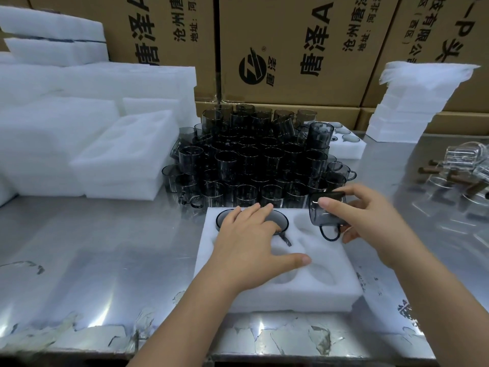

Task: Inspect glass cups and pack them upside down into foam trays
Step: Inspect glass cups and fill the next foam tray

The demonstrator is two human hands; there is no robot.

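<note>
A white foam tray with round pockets lies on the steel table in front of me. One smoky grey glass cup sits upside down in its far-left pocket. My left hand rests flat on that cup's base with straight fingers. My right hand holds a second grey handled cup tilted above the far-right pocket, fingers curled over its base and thumb on its side. Behind the tray stands a large pile of the same grey cups.
Stacks of empty foam trays stand at the left, and more foam sheets at the back right. Another foam tray holding cups lies behind the pile. Clear glassware lies at the right. Cardboard boxes wall the back.
</note>
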